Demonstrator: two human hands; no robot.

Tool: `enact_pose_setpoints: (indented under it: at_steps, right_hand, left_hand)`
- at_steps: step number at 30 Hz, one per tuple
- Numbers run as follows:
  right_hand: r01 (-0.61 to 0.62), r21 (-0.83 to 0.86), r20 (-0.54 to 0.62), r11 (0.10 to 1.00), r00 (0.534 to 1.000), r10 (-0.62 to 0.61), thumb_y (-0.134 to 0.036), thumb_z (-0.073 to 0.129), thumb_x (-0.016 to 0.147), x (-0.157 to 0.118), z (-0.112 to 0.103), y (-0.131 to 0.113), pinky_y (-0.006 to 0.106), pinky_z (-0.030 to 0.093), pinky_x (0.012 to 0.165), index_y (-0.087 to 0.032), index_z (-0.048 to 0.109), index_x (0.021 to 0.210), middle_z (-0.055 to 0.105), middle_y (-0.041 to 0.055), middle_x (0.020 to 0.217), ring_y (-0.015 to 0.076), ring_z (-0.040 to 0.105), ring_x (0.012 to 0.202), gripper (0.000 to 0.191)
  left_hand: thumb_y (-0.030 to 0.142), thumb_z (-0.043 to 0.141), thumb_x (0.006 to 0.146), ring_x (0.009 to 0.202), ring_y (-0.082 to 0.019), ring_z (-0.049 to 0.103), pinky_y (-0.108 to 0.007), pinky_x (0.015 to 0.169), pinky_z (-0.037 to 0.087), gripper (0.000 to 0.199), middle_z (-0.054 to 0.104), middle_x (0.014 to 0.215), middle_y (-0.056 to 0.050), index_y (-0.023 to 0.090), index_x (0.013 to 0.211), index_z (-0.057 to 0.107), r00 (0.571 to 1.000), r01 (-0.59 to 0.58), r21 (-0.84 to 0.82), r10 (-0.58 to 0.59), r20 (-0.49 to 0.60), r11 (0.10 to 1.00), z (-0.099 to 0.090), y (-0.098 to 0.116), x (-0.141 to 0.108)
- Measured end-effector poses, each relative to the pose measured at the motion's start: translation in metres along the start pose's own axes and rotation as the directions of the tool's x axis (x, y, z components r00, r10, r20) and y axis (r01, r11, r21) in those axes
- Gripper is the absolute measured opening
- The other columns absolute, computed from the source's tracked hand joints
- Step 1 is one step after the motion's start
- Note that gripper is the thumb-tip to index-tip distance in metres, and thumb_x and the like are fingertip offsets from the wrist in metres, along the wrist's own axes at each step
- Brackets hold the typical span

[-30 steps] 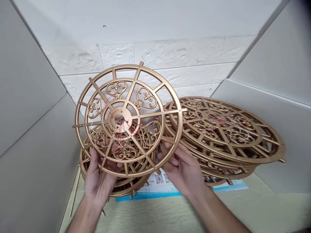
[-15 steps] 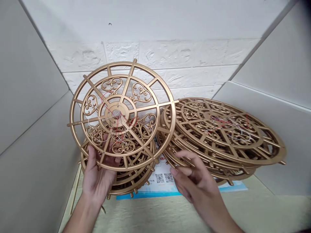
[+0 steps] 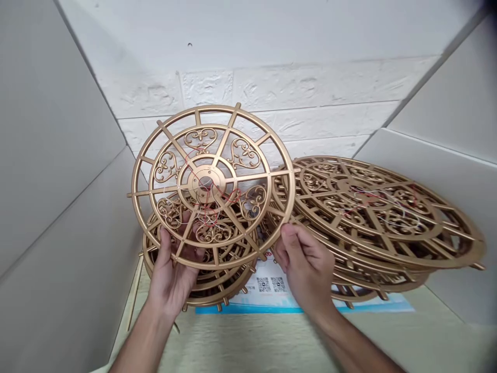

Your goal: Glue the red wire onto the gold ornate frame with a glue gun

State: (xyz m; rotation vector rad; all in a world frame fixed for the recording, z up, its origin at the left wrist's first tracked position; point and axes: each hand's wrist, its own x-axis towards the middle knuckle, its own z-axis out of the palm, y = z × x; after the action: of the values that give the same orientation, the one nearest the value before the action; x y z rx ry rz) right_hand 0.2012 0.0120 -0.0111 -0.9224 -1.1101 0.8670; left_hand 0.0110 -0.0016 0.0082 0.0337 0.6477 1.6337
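A round gold openwork frame (image 3: 248,177), with spokes, scroll ornaments and a ring at its centre, is held up tilted between my hands. Red and white wires (image 3: 209,210) lie loosely tangled over its middle. My left hand (image 3: 174,277) grips the lower left rim, thumb in front and fingers behind. At the lower right rim, my right hand (image 3: 306,261) is closed with thumb and fingers pinching the edge. Behind and below the held frame stands a stack of similar gold frames (image 3: 223,290), partly hidden by it.
To the right leans a larger, slanted stack of gold frames (image 3: 373,254), wires on its top one. A printed sheet (image 3: 267,300) with QR codes lies under the stacks on the pale table (image 3: 233,342). Grey panels (image 3: 66,171) flank both sides; a white brick-patterned wall (image 3: 310,124) closes the back.
My right hand has moved up and closed on the frame's lower right rim; before, it was apart from it. The left hand keeps its hold. The whole view has shifted slightly.
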Motion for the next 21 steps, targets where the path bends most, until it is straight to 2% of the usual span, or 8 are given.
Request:
enact_pose_setpoints:
  at_steps: [3, 5, 7, 10, 14, 17, 21]
  right_hand:
    - [0.028, -0.003, -0.016, 1.000, 0.999, -0.028, -0.053, 0.062, 0.091, -0.006, -0.002, 0.010, 0.018, 0.025, 0.037, -0.019, 0.047, 0.055, 0.040, -0.0065, 0.043, 0.0045, 0.035, 0.039, 0.052]
    - [0.016, 0.024, 0.018, 1.000, 1.000, -0.016, -0.053, 0.060, 0.092, -0.011, -0.002, 0.016, 0.017, 0.026, 0.037, -0.019, 0.047, 0.056, 0.041, -0.0069, 0.043, 0.0047, 0.036, 0.038, 0.051]
    - [-0.022, 0.069, 0.087, 0.997, 0.996, 0.016, -0.051, 0.058, 0.094, -0.016, 0.001, 0.020, 0.017, 0.027, 0.035, -0.020, 0.051, 0.063, 0.041, -0.0083, 0.044, 0.0052, 0.036, 0.036, 0.044]
    - [-0.112, 0.129, 0.226, 0.985, 0.971, 0.081, -0.048, 0.063, 0.091, -0.022, 0.003, 0.023, 0.017, 0.031, 0.034, -0.023, 0.060, 0.088, 0.048, -0.0092, 0.051, 0.0063, 0.040, 0.036, 0.026]
    - [-0.220, 0.186, 0.389, 0.958, 0.911, 0.133, -0.056, 0.063, 0.087, -0.026, 0.004, 0.024, 0.021, 0.039, 0.036, -0.025, 0.061, 0.104, 0.066, -0.0008, 0.076, 0.0101, 0.055, 0.045, 0.035]
    - [-0.280, 0.227, 0.412, 0.933, 0.895, 0.168, -0.053, 0.062, 0.089, -0.027, 0.004, 0.025, 0.021, 0.041, 0.038, -0.029, 0.057, 0.113, 0.068, 0.0013, 0.093, 0.0116, 0.063, 0.052, 0.034]
    - [-0.361, 0.231, 0.395, 0.904, 0.884, 0.252, -0.053, 0.065, 0.088, -0.023, 0.003, 0.020, 0.021, 0.042, 0.034, -0.030, 0.053, 0.115, 0.070, 0.0002, 0.091, 0.0123, 0.063, 0.048, 0.038]
  left_hand:
    - [0.033, 0.025, 0.106, 0.078, -0.013, 0.075, -0.025, 0.078, 0.061, 0.055, 0.079, 0.095, -0.005, 0.025, 0.099, 0.078, 1.000, 0.004, 0.013, -0.004, 0.008, 1.000, -0.003, 0.000, 0.000]
    - [0.032, 0.024, 0.106, 0.079, -0.013, 0.075, -0.023, 0.076, 0.061, 0.054, 0.079, 0.094, -0.004, 0.025, 0.102, 0.077, 1.000, 0.001, 0.019, -0.001, 0.010, 1.000, -0.003, 0.000, -0.001]
    - [0.031, 0.025, 0.107, 0.082, -0.012, 0.075, -0.020, 0.074, 0.061, 0.051, 0.079, 0.095, -0.004, 0.026, 0.108, 0.075, 1.000, -0.001, 0.025, 0.001, 0.011, 1.000, -0.001, 0.000, -0.001]
    - [0.028, 0.029, 0.106, 0.083, -0.012, 0.075, -0.019, 0.071, 0.060, 0.043, 0.079, 0.100, -0.003, 0.027, 0.122, 0.069, 1.000, -0.002, 0.041, 0.002, 0.016, 0.999, 0.000, -0.001, -0.002]
    - [0.019, 0.039, 0.104, 0.092, -0.013, 0.074, -0.019, 0.075, 0.060, 0.039, 0.076, 0.113, -0.002, 0.032, 0.135, 0.058, 0.998, -0.022, 0.068, 0.019, 0.052, 0.997, -0.003, -0.008, -0.004]
    - [0.013, 0.046, 0.100, 0.097, -0.013, 0.073, -0.020, 0.081, 0.059, 0.043, 0.075, 0.117, 0.000, 0.035, 0.137, 0.055, 0.995, -0.039, 0.089, 0.030, 0.099, 0.995, -0.006, -0.014, -0.006]
    - [0.013, 0.067, 0.089, 0.097, -0.014, 0.073, -0.024, 0.091, 0.058, 0.050, 0.076, 0.113, 0.002, 0.037, 0.131, 0.059, 0.982, -0.080, 0.128, 0.056, 0.181, 0.989, -0.011, -0.016, -0.008]
